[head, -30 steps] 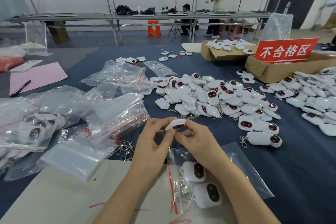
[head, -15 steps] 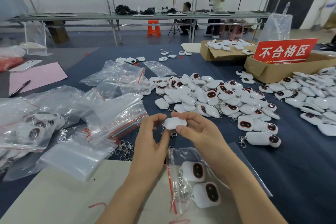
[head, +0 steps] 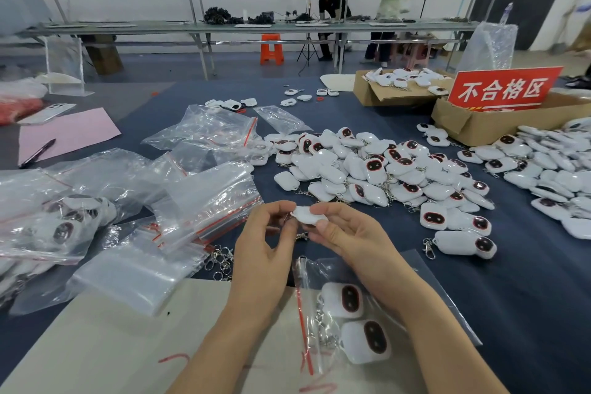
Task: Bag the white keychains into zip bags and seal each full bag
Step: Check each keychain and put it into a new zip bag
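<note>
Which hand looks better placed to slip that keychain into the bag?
Probably the right hand: it grips the keychain by its body, while the left hand only pinches the ring end, nearer the bag and its red-striped mouth, handy for holding that open.

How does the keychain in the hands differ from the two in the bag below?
The held keychain is pinched between the left hand and right hand, off the table, white back showing. The bagged keychains lie inside the zip bag, dark faces up. All share the same white shell.

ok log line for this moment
left hand + right hand: holding keychain | zip bag: two keychains inside | pile: behind hands
</note>
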